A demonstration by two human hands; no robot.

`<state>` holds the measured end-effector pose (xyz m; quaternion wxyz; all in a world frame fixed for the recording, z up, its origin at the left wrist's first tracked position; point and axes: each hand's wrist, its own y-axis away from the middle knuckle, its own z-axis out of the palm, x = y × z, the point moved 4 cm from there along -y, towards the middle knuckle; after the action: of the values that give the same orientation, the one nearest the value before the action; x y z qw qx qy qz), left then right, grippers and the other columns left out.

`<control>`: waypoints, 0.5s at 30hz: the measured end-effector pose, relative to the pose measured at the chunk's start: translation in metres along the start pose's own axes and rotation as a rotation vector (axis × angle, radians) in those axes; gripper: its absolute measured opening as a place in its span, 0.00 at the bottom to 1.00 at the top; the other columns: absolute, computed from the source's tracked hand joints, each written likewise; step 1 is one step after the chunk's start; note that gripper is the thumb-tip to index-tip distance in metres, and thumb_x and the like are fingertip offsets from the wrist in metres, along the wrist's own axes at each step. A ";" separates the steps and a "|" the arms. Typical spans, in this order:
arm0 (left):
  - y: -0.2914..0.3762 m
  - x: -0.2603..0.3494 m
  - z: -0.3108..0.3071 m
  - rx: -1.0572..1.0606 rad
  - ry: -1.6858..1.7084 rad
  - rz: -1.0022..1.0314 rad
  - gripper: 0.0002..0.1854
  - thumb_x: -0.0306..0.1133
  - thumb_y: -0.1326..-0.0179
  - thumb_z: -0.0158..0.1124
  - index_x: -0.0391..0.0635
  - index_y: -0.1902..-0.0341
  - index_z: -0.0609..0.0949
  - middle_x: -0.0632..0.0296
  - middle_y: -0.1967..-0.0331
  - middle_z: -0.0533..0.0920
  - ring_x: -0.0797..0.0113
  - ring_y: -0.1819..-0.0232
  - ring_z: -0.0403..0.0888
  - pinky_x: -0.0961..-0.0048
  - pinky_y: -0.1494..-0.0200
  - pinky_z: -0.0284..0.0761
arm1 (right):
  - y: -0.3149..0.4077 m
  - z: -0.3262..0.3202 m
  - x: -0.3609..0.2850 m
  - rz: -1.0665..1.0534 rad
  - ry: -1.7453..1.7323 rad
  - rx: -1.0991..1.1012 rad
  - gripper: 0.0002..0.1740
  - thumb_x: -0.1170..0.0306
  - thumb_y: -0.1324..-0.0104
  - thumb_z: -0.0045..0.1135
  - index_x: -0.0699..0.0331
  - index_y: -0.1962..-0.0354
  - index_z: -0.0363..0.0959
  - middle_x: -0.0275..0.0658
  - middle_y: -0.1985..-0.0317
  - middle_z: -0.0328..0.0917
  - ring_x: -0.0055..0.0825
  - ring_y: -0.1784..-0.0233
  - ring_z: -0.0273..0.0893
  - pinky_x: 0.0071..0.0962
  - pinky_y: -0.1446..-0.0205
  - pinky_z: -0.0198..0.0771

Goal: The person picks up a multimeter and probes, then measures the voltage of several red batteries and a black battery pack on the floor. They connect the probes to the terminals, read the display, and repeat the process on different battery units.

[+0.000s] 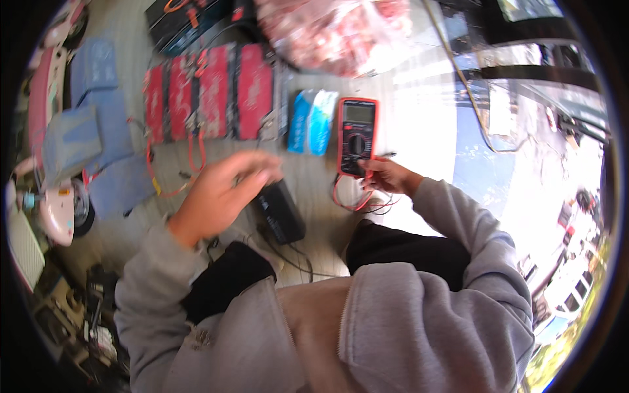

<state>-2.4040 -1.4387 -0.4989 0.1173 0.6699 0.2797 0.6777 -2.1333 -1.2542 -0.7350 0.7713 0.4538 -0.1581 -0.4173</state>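
My right hand (385, 174) holds the lower end of a red-and-black digital multimeter (358, 137), its display facing up. Red and black test leads (358, 204) hang in loops below it. My left hand (228, 194), blurred, is raised over the floor beside a black power adapter box (280, 213); its fingers are bent and whether they hold anything cannot be told. Beyond it lies a row of several worn red batteries (214, 93) with metal terminals and orange-red wires (197, 154). Between the batteries and the multimeter is a blue-and-white packet (312, 123).
A clear plastic bag of pinkish pieces (334, 34) lies beyond the packet. Blue-grey battery cases (105, 127) stand on the left near a pink scooter part (56, 216). A black case (189, 24) is at the top. Black cables (300, 263) run near my feet.
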 end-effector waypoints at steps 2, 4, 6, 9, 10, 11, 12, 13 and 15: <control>0.018 0.009 -0.005 0.007 -0.033 -0.019 0.14 0.27 0.30 0.51 0.35 0.46 0.77 0.55 0.55 0.84 0.67 0.50 0.81 0.71 0.46 0.74 | -0.008 0.005 -0.002 -0.025 -0.009 0.001 0.20 0.57 0.34 0.62 0.62 0.53 0.71 0.36 0.69 0.80 0.28 0.68 0.82 0.29 0.60 0.79; 0.038 0.018 -0.012 0.030 -0.049 -0.009 0.13 0.25 0.32 0.51 0.34 0.48 0.78 0.54 0.58 0.85 0.67 0.53 0.82 0.71 0.47 0.75 | -0.014 0.012 -0.005 -0.040 0.033 0.041 0.21 0.55 0.35 0.63 0.62 0.54 0.71 0.36 0.68 0.79 0.29 0.69 0.82 0.30 0.62 0.80; 0.063 0.025 -0.020 0.070 -0.089 -0.007 0.12 0.24 0.33 0.50 0.34 0.51 0.78 0.51 0.58 0.85 0.68 0.56 0.82 0.71 0.50 0.76 | -0.015 0.019 -0.008 -0.069 0.078 0.065 0.24 0.51 0.36 0.63 0.61 0.53 0.70 0.37 0.68 0.78 0.30 0.70 0.82 0.31 0.66 0.80; 0.110 0.032 -0.042 0.231 -0.219 -0.151 0.10 0.29 0.32 0.50 0.35 0.56 0.76 0.51 0.64 0.84 0.70 0.69 0.78 0.73 0.63 0.73 | -0.010 0.029 -0.013 -0.072 0.114 0.071 0.30 0.50 0.36 0.63 0.60 0.48 0.62 0.40 0.59 0.74 0.33 0.71 0.80 0.33 0.68 0.79; 0.120 0.029 -0.043 0.330 -0.077 -0.096 0.10 0.31 0.31 0.50 0.36 0.56 0.76 0.55 0.67 0.82 0.69 0.69 0.78 0.72 0.62 0.74 | -0.007 0.031 -0.014 -0.079 0.127 0.084 0.30 0.52 0.36 0.64 0.59 0.47 0.60 0.40 0.58 0.73 0.33 0.71 0.80 0.33 0.68 0.80; 0.132 0.025 -0.044 0.461 0.062 -0.072 0.10 0.32 0.30 0.50 0.37 0.56 0.75 0.58 0.70 0.80 0.68 0.69 0.78 0.72 0.62 0.74 | -0.005 0.034 -0.015 -0.096 0.139 0.069 0.31 0.53 0.36 0.64 0.58 0.46 0.59 0.40 0.57 0.72 0.34 0.71 0.80 0.33 0.68 0.80; 0.141 0.020 -0.048 0.593 0.203 -0.050 0.10 0.33 0.29 0.50 0.38 0.56 0.74 0.61 0.72 0.78 0.67 0.69 0.78 0.71 0.61 0.75 | -0.003 0.035 -0.015 -0.051 0.131 0.081 0.32 0.56 0.37 0.65 0.56 0.44 0.57 0.40 0.56 0.71 0.34 0.69 0.80 0.34 0.67 0.79; 0.148 0.015 -0.049 0.647 0.210 -0.098 0.12 0.35 0.28 0.49 0.38 0.57 0.75 0.59 0.71 0.79 0.66 0.69 0.77 0.70 0.61 0.74 | -0.002 0.036 -0.016 -0.052 0.143 0.092 0.33 0.57 0.37 0.66 0.57 0.44 0.54 0.40 0.56 0.70 0.34 0.68 0.80 0.33 0.67 0.79; 0.155 0.006 -0.050 0.750 0.229 -0.193 0.17 0.40 0.26 0.47 0.36 0.60 0.77 0.55 0.68 0.80 0.64 0.68 0.75 0.67 0.61 0.72 | -0.001 0.035 -0.017 -0.062 0.245 0.156 0.35 0.58 0.38 0.67 0.57 0.44 0.52 0.39 0.56 0.70 0.32 0.66 0.80 0.33 0.67 0.79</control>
<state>-2.4192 -1.5729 -0.4079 -0.1042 0.5570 0.5804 0.5848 -2.1666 -1.2610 -0.7147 0.7338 0.5647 -0.0808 -0.3689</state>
